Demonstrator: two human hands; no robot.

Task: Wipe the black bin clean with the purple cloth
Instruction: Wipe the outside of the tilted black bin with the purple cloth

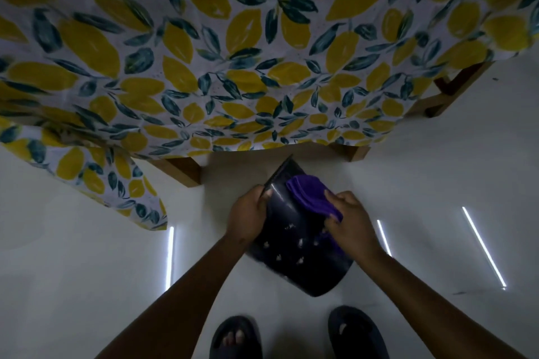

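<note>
The black bin (pixel 294 242) is held up off the white floor, tilted on its side, with small pale marks on its glossy wall. My left hand (pixel 248 216) grips its left edge near the rim. My right hand (pixel 350 221) holds the purple cloth (pixel 312 195) bunched against the bin's upper right side. Part of the cloth is hidden under my fingers.
A table draped in a lemon-and-leaf patterned cloth (pixel 233 52) stands just ahead, with wooden legs (pixel 183 169) close to the bin. My two feet in dark sandals (pixel 236 338) stand on the glossy white floor (pixel 87 256) below the bin.
</note>
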